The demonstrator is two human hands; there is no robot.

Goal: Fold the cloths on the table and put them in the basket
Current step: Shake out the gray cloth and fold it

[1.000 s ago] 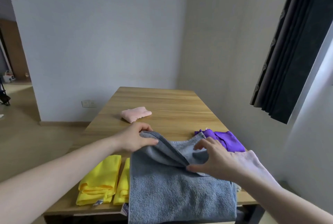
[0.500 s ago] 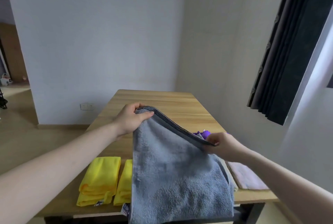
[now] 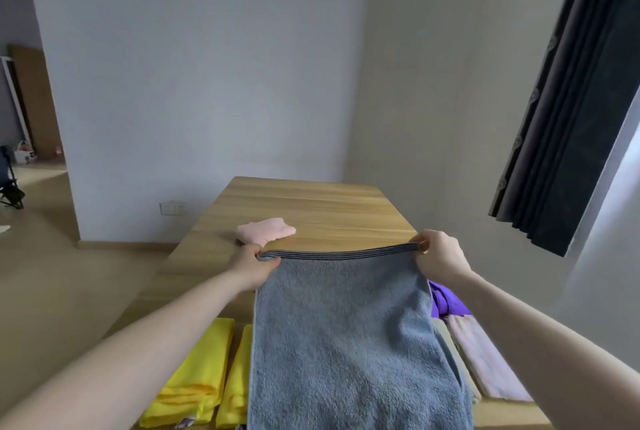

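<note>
L hand [image 3: 251, 265] & R hand [image 3: 437, 256] each pinch a top corner of the grey towel [image 3: 346, 332], stretched taut at table [image 3: 311, 208] centre, prob. to square the fold. Pink cloth [image 3: 266, 229] at 11 o'clock; basket unseen.

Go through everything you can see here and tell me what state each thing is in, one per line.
grey towel: lifted by its striped edge, stretched between both hands
left hand: pinches the towel's left corner
right hand: pinches the towel's right corner
pink cloth: folded, lying on the table
yellow cloths: folded, side by side
purple cloth: bunched, partly hidden
pale pink cloth: lying flat
</note>
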